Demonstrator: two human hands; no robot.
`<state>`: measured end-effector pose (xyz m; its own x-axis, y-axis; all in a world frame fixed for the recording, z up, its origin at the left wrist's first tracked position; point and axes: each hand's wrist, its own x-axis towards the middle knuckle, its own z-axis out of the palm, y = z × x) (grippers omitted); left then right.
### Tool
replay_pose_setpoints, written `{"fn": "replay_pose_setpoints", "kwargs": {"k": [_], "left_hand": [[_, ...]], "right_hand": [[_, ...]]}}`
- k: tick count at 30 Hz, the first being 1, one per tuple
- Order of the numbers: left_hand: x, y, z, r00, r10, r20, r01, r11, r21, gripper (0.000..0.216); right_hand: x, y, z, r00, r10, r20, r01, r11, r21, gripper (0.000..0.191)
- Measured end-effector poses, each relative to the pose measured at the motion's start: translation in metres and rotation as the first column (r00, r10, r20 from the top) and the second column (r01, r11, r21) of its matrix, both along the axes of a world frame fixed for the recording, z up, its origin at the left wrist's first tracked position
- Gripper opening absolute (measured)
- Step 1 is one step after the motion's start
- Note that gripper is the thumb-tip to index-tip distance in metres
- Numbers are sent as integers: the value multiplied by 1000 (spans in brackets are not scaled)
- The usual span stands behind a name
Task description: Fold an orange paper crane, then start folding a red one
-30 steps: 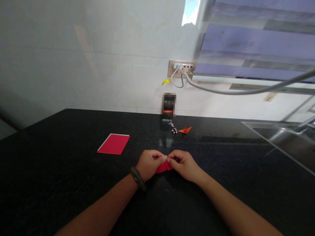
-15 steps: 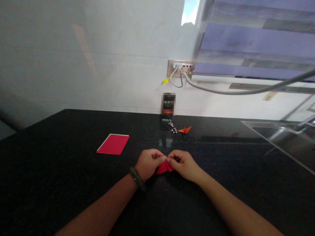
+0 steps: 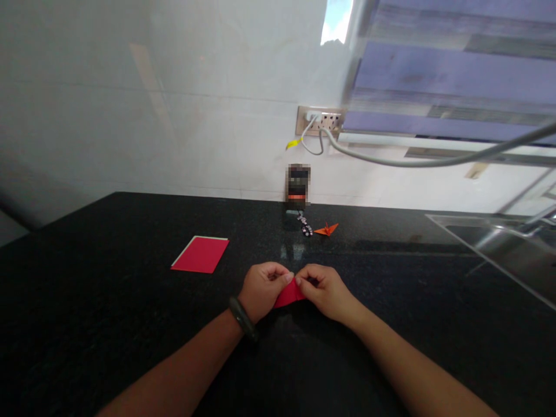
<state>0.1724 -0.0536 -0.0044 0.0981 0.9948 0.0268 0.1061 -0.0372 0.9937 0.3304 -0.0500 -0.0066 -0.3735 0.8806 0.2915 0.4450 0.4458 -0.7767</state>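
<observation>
Between my hands is a small folded piece of red paper [image 3: 288,296], its lower edge hanging just above or resting on the dark counter; I cannot tell which. My left hand [image 3: 263,288], with a dark bangle at the wrist, pinches the paper's upper left part between thumb and fingers. Close beside it, my right hand [image 3: 322,289] pinches the upper right part. The two thumb tips almost meet at the top of the paper. Part of the sheet is hidden behind the fingers.
A stack of red square paper [image 3: 202,255] lies to the left on the black counter [image 3: 108,324]. Beyond my hands are an orange paper crane [image 3: 327,230], a patterned strap [image 3: 305,226] and a blurred-out upright device [image 3: 297,185]. A sink [image 3: 516,246] is at right, a cabled socket [image 3: 320,120] above.
The red paper has flattened out: the gap at its lower edge has closed into a crease. My thumbs have parted very slightly; both hands otherwise keep their places.
</observation>
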Motion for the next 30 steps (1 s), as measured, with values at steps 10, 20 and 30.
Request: {"fn": "replay_pose_setpoints", "kwargs": {"k": [10,20,30], "left_hand": [[-13,15,7,943,271,194,-278,960,10,16],[2,-1,-4,998,52,41,-53,998,29,17],[2,-1,-9,975,-144,-170,150,988,23,22]], "right_hand": [[14,13,2,938,-251,-241,193,951,-241,10],[-7,0,-3,842,-276,-463,-28,836,-549,23],[-3,6,-3,853,-253,-456,20,890,-455,27]]}}
